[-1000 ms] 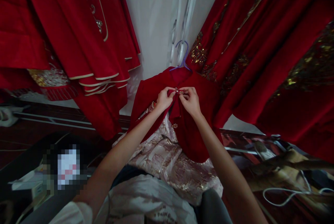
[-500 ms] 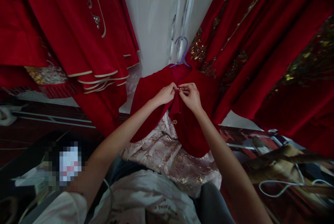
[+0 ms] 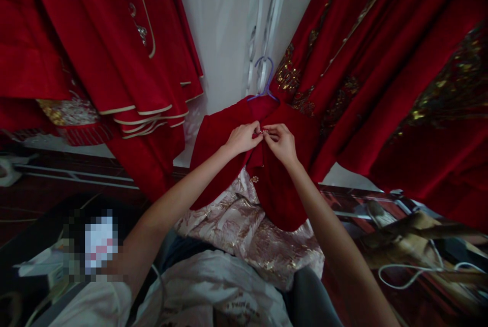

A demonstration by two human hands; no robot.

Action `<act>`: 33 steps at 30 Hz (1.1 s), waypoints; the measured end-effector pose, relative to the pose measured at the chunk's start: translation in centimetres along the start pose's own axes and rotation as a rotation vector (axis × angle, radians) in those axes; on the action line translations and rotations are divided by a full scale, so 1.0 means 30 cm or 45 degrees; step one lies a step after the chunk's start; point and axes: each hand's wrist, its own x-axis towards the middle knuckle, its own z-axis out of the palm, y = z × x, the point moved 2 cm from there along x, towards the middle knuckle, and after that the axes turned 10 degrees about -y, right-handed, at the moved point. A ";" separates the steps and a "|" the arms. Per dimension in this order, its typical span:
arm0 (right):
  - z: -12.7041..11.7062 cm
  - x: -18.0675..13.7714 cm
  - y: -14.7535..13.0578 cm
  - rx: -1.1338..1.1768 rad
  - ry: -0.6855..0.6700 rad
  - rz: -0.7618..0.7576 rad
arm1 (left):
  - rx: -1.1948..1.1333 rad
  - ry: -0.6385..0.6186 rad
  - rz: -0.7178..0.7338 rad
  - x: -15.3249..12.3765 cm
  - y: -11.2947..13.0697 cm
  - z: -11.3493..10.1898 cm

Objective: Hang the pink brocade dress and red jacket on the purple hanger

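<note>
A dark red velvet jacket (image 3: 284, 184) hangs on a purple hanger (image 3: 263, 80) in the middle of the view. My left hand (image 3: 242, 138) and my right hand (image 3: 281, 141) meet at its front opening, just below the collar. Both pinch a small beaded clasp (image 3: 263, 132) between their fingertips. A second clasp (image 3: 254, 179) shows lower on the front edge. Under the jacket hangs a pale pink and gold brocade skirt (image 3: 247, 235).
Red embroidered garments hang to the left (image 3: 114, 52) and to the right (image 3: 381, 72), with a white wall (image 3: 224, 27) between them. White fabric (image 3: 213, 291) lies at the bottom. A white cable (image 3: 412, 276) runs over the dark floor at right.
My hands have stayed at the jacket's clasp, with the fingertips drawn a little closer together. The view has shifted slightly.
</note>
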 end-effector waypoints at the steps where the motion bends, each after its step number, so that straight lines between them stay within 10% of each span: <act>1: -0.004 -0.002 -0.002 -0.001 0.001 0.008 | -0.010 0.010 0.006 0.002 0.000 -0.001; 23: 0.036 -0.017 0.048 0.334 0.303 0.259 | 0.050 -0.030 0.053 0.004 0.003 -0.012; 33: 0.011 -0.013 0.059 0.347 0.095 0.219 | 0.086 -0.020 0.051 -0.001 0.003 -0.008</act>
